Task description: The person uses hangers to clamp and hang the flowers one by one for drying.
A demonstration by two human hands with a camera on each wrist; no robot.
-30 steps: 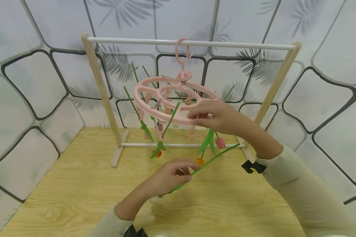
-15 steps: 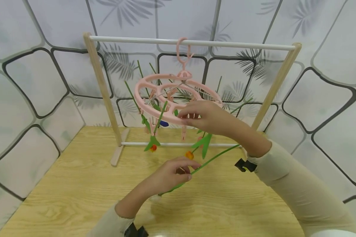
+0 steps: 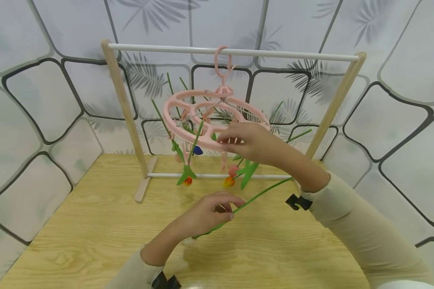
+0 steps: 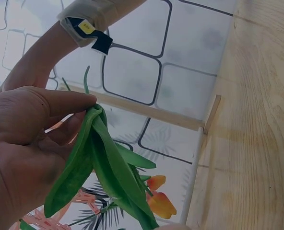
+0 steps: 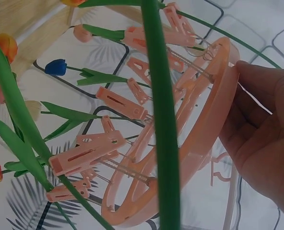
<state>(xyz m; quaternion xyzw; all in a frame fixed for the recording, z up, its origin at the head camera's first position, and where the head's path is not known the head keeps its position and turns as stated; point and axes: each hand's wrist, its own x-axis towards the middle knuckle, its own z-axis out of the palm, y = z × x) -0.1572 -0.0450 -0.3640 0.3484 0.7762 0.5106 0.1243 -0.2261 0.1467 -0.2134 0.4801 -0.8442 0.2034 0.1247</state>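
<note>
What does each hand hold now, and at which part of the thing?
The left hand pinches an artificial flower at its green leaves, low on the stem. The right hand grips the pink clip hanger at its outer ring's near edge.

I see a matt pink plastic clip hanger (image 3: 213, 120) on a pale, smooth wooden rack (image 3: 121, 104) with white rods. The tabletop (image 3: 94, 241) shows light wood grain. The green stem (image 3: 260, 194) looks like smooth plastic.
</note>
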